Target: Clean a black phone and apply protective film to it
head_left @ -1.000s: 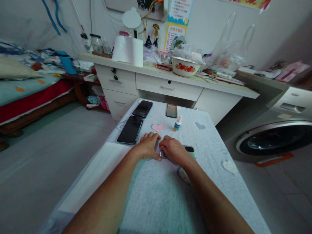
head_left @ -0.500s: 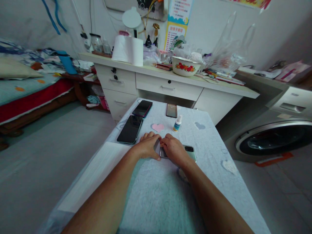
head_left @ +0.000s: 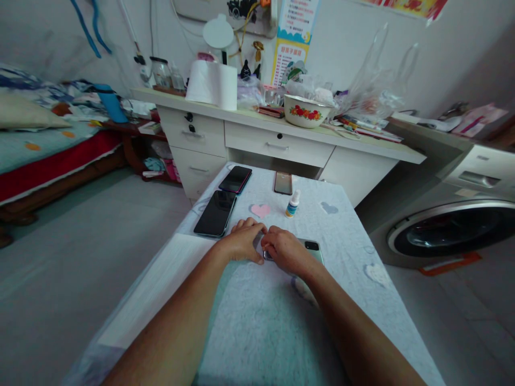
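A silver-green smartphone lies back up on the patterned cloth, its dark camera block at the right end. My left hand frames the phone's left end, thumb at the near corner and index finger at the far corner. Over the left half of the phone, my right hand is closed with its fingertips pinched at that end; anything small in them is hidden. A small white spray bottle with a blue and yellow label stands just beyond the hands.
Two black-screened phones, a larger one and a farther one, lie at the left. A phone case rests at the far edge. Behind stands a white desk holding a flowered bowl; a washing machine is at right.
My right hand has shifted very slightly at the phone's left end, its fingertips moving a little to the left. My left hand and the phone stay nearly in place.
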Tool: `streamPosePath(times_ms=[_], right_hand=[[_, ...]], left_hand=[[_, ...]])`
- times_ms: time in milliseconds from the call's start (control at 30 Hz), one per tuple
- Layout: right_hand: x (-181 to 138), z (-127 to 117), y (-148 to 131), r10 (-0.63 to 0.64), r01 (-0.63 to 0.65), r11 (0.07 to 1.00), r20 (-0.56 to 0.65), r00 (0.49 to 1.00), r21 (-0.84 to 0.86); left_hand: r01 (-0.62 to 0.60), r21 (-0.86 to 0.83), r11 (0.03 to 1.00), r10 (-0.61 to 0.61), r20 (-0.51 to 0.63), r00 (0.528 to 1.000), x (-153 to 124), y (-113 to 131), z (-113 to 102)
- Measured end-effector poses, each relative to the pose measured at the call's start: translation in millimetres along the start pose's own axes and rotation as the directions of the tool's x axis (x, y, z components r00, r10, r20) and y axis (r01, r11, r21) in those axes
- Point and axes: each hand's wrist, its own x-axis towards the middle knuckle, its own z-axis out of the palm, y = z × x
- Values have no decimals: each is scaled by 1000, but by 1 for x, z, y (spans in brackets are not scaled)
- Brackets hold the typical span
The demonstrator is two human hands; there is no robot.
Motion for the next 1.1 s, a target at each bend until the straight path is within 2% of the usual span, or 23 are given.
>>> streamPosePath(times_ms=[200,467,600,867,1100], right_hand=[[-9,-2,-4,-36,34,998,27,999,52],[-20,3,-7,10,-11,998,19,1000,67],[-17,7,-5,37,-37,999,7,999,23],[-10,11,6,162,-169,983,-88,983,-72],[-8,9,13,282,-311,938,-181,942,-154]], left_hand=[[-15,-15,1000,15,-13,1000,1,-2,1],[1,-41,999,-1,0,1000,-1,1,-2],[-12,-41,999,12,-12,1000,0,0,-1],[-6,-14,1000,6,2,1000,0,0,-2],[-3,-14,1000,3,8,1000,0,1,-2]])
